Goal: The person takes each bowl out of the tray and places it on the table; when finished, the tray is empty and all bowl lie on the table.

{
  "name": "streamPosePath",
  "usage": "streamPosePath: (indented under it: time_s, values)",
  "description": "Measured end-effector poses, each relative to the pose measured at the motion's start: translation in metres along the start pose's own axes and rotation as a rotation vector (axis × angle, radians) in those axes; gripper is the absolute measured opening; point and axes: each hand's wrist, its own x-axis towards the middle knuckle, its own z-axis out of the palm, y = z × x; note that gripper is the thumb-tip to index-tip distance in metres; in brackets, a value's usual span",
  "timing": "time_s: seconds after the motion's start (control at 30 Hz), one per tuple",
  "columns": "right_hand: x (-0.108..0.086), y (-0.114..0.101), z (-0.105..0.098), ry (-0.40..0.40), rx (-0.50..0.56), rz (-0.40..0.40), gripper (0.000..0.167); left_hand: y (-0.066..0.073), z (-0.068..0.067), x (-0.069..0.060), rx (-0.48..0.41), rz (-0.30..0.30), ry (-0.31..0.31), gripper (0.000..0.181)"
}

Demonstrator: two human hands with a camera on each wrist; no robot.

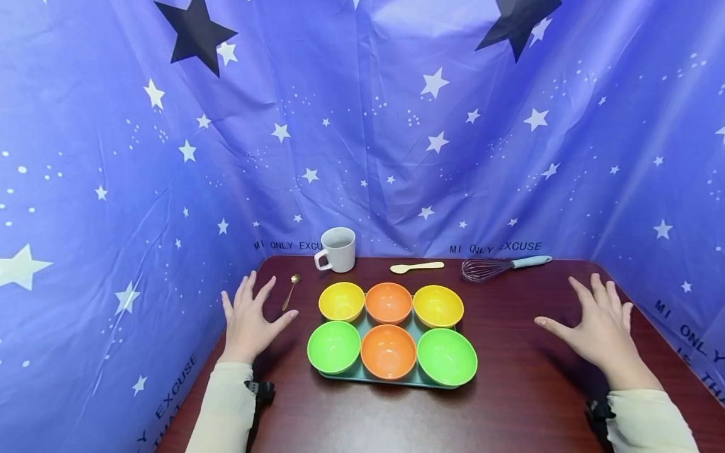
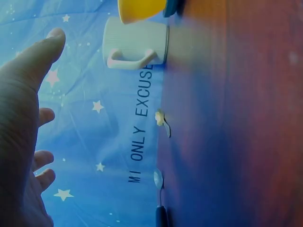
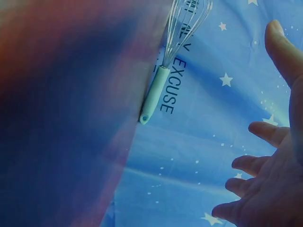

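My left hand (image 1: 247,321) hovers over the table's left side with fingers spread, holding nothing. Nearest to it lies a small gold spoon (image 1: 291,292). In the left wrist view a spoon with a dark handle (image 2: 161,215) also shows; the hand seems to hide it from the head camera. At the right, my right hand (image 1: 603,333) hovers with spread fingers, apart from everything. The closest thing to it is a whisk (image 1: 530,262) with a pale blue handle. Between the hands, yellow bowls (image 1: 342,302), orange bowls (image 1: 388,351) and green bowls (image 1: 447,357) sit in two rows on a teal tray (image 1: 370,378).
A white mug (image 1: 342,250) stands at the back left, handle toward the left. A cream-coloured spoon (image 1: 417,267) lies along the back edge of the dark red wooden table (image 1: 362,421). Blue star-patterned cloth (image 1: 368,138) hangs behind and on both sides.
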Motion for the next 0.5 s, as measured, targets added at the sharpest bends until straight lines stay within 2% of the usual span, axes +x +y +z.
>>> streamPosePath:
  time_s: [0.13, 0.3, 0.5]
  values:
    - [0.007, -0.007, -0.001, -0.008, 0.040, -0.010, 0.116, 0.004, 0.006, 0.006, -0.049, -0.004, -0.015, 0.094]
    - [0.016, -0.019, 0.004, -0.036, 0.078, -0.020, 0.114, 0.009, 0.020, 0.010, -0.140, -0.018, -0.068, 0.094]
    - [0.026, -0.032, 0.011, -0.051, 0.113, -0.048, 0.110, 0.017, 0.032, 0.012, -0.317, -0.046, -0.152, 0.087]
